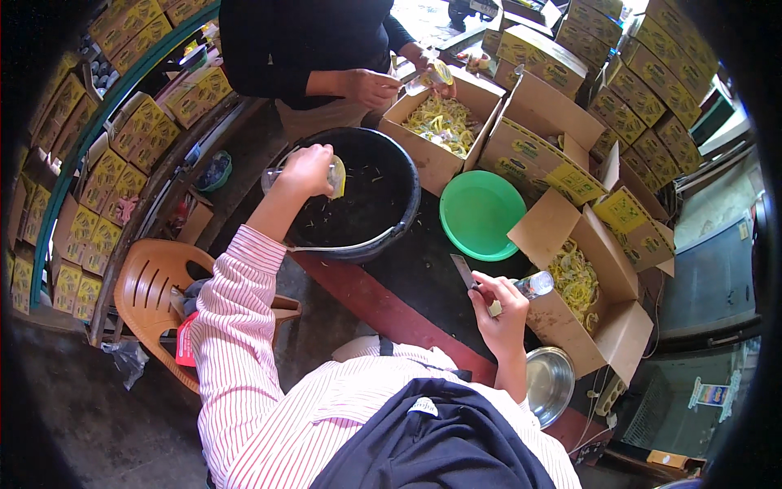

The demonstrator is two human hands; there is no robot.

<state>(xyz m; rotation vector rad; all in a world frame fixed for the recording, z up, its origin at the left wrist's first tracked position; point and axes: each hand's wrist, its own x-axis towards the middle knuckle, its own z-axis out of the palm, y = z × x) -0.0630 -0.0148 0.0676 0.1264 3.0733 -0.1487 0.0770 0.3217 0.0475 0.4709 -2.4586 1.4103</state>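
My left hand (308,171) is closed round a clear plastic bottle with a yellow label (336,177), above the left side of a large black tub (383,236). Only the ends of that bottle show past my fingers. My right hand (501,314) grips a knife (463,270), its short, broad blade pointing up and left. A clear, unlabelled bottle (535,285) sticks out to the right from the same hand's fingers, beside an open carton of yellow strips (574,277). A green basin (483,213) lies beyond my right hand. Small pale scraps dot the inside of the tub.
Across the tub, another person's hands (375,87) hold a yellow-labelled bottle (440,73) over a second carton of yellow strips (444,122). A steel bowl (550,383) stands by my right forearm. An orange plastic chair (147,285) is at left. Stacked cartons (643,90) line both sides.
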